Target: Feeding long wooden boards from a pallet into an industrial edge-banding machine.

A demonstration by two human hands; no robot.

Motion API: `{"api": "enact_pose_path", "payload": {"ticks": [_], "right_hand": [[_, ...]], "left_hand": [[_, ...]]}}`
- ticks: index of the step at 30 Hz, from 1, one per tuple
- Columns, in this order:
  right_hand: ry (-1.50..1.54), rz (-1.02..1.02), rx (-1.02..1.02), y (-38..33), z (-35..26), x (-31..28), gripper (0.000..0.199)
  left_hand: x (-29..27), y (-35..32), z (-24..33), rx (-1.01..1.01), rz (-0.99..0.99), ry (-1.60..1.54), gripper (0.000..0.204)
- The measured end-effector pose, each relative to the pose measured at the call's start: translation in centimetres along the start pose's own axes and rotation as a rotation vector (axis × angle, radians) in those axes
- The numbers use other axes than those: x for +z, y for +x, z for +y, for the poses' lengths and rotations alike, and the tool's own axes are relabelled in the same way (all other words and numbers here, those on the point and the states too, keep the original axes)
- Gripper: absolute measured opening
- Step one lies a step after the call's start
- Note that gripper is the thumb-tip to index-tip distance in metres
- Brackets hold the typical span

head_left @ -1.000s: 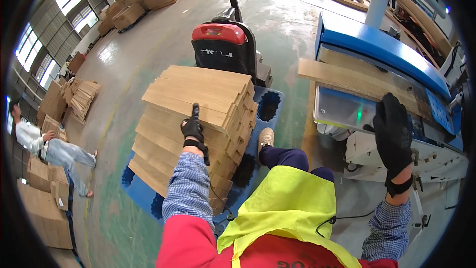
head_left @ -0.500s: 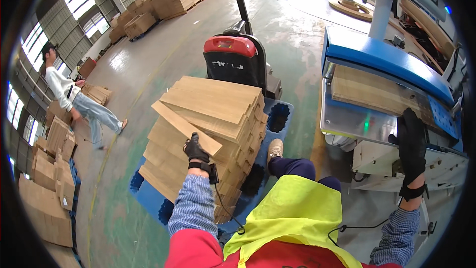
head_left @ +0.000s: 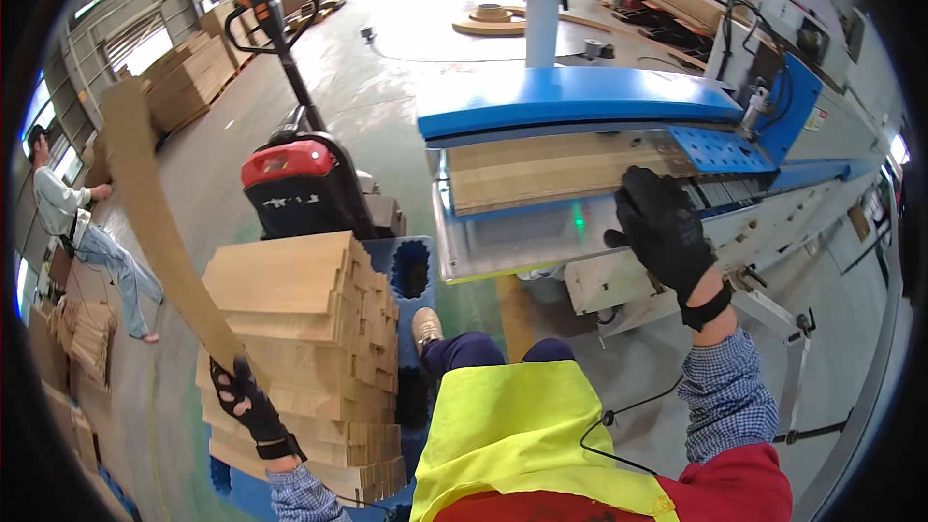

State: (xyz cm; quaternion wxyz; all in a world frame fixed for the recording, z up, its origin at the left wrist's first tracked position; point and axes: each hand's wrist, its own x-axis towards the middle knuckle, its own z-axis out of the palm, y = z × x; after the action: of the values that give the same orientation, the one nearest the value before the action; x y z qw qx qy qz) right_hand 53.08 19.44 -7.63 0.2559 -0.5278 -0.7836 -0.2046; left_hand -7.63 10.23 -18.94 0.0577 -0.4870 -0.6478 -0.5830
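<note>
A long, narrow wooden plank [head_left: 166,232] stands raised and tilted on the left, with my left hand [head_left: 249,408], in a black glove with bare fingertips, closed round its lower end. Beneath and beside it is a tall stack of wooden planks [head_left: 275,275] on a blue pallet [head_left: 385,253]. My right hand [head_left: 667,237], black-gloved, is over the front edge of the blue-and-white machine [head_left: 580,92], thumb apart from the fingers. Its fingertips are at the near edge of the wooden boards [head_left: 541,172] lying under the blue hood; whether they touch is unclear.
A red-and-black pallet truck [head_left: 307,184] stands behind the stack. On the left a person [head_left: 82,232] is on the floor among stacked boards [head_left: 82,333]. A perforated blue plate [head_left: 720,150] sits at the machine's right, and a metal frame [head_left: 788,348] stands near my right arm.
My left hand has lifted the plank off the stack and swung it upright to the left. The view has turned right. My right hand remains by the machine's boards.
</note>
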Motion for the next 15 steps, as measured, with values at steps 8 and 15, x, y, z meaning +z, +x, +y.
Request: {"api": "enact_pose_path", "payload": {"ticks": [8,15], "right_hand": [[-0.171,-0.006,-0.134,0.1,2.0,-1.9,0.023],[-0.203,-0.088,0.054,-2.5,7.9,-2.5,0.019]], "left_hand": [[2.6,0.5,3.8,0.21,-0.162,-0.036,0.035],[2.1,2.2,7.5,0.606,-0.276,0.229,0.035]]}}
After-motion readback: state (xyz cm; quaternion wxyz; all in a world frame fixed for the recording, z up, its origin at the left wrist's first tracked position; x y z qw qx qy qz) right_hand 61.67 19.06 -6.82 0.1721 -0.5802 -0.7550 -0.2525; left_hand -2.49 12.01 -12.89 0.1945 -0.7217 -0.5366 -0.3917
